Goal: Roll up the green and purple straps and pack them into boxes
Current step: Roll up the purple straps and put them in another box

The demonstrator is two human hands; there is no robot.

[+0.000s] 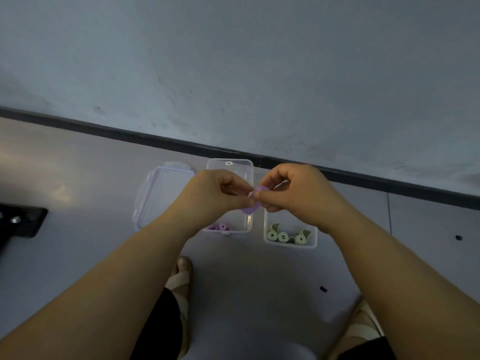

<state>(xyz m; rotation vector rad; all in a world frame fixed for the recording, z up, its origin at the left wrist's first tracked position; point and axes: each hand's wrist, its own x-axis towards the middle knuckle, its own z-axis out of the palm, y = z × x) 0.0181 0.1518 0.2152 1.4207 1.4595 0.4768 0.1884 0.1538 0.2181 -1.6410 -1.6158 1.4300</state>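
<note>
Purple strap pinched between left hand and right hand, over middle clear box holding purple rolls, green rolls in right clear box, loose lid left, dark baseboard just beyond, black object far left, open floor near, between sandalled feet.

Bare forearms in from both lower corners, cream cross-strap sandal low centre, its twin lower right, black clothing on both legs, bottom edge.
</note>
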